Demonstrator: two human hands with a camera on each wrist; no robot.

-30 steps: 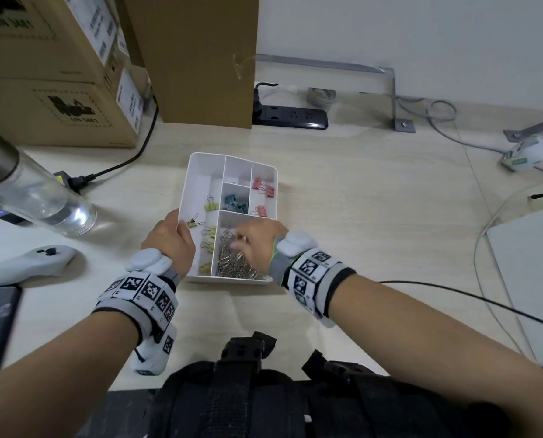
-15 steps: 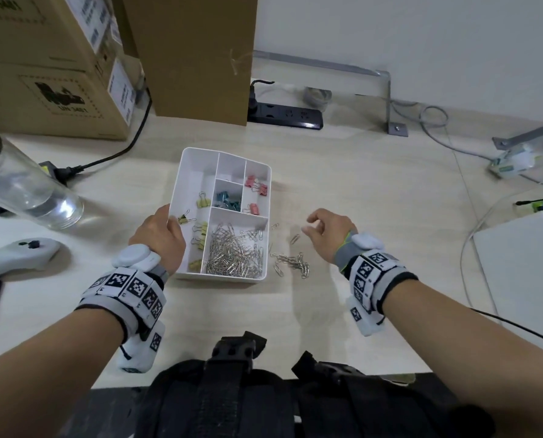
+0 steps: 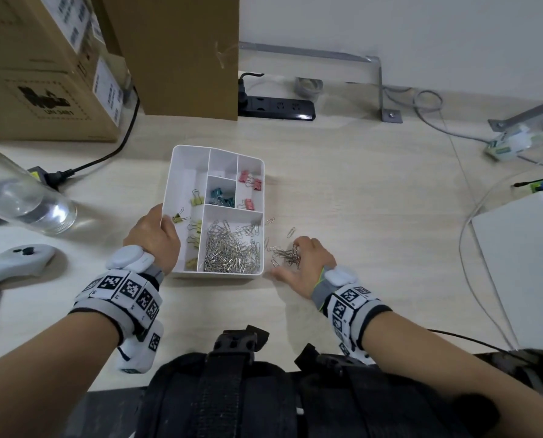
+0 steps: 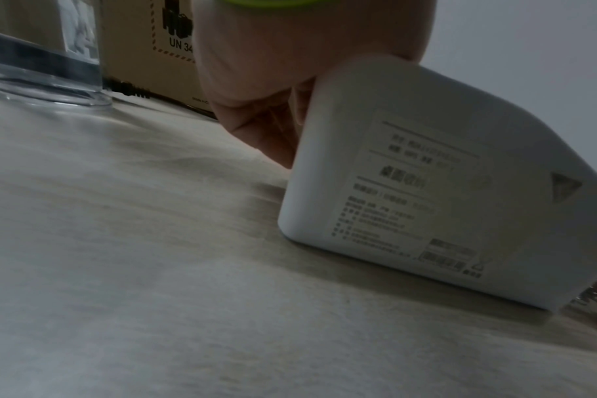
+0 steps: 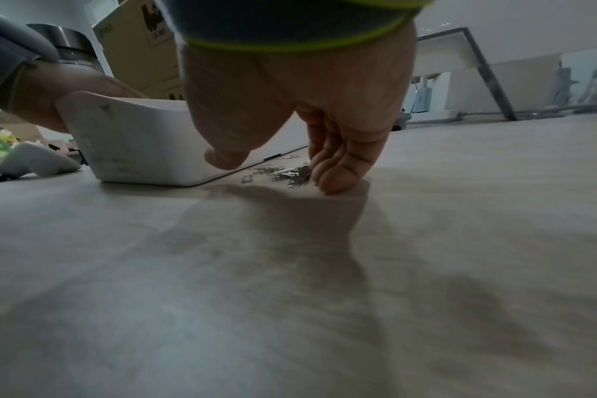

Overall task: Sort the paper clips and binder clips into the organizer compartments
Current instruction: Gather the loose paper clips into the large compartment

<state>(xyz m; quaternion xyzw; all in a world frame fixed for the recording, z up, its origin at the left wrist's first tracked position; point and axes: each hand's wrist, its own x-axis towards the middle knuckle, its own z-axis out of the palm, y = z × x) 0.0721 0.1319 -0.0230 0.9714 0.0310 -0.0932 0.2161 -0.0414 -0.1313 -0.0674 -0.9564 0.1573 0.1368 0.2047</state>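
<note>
The white organizer sits mid-table, its left side lifted so its labelled underside shows. My left hand grips its left rim, thumb inside and fingers beneath. The near right compartment holds silver paper clips. Yellow binder clips fill the left one, teal binder clips the middle and pink binder clips the far right. Several loose paper clips lie on the table right of the tray. My right hand rests on the table, fingertips against that pile, thumb apart.
A glass bottle and a white controller stand to the left. Cardboard boxes and a black power strip line the back. At the right edge are a white device and cables.
My right hand left the paper clip compartment, swung out to the right, then came down onto the loose clips beside the tray. The left hand kept its hold on the organizer.
</note>
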